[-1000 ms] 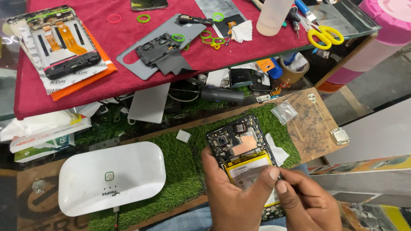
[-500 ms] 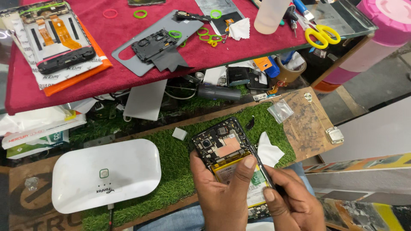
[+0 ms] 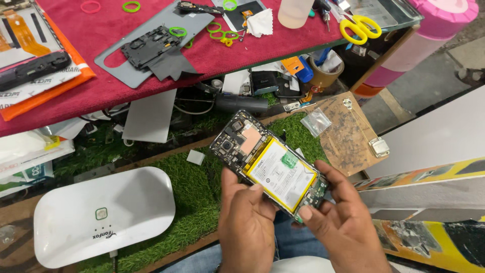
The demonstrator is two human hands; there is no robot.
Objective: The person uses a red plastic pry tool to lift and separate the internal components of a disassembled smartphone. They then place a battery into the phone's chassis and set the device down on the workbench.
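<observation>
Both hands, left hand (image 3: 247, 222) and right hand (image 3: 343, 227), hold an opened phone (image 3: 268, 164) above the green mat (image 3: 197, 202).

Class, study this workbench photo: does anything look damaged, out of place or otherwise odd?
The phone held in the left hand and right hand has no back cover, so its battery and circuit board are bare. Coloured rubber rings lie scattered over the red cloth.
</observation>
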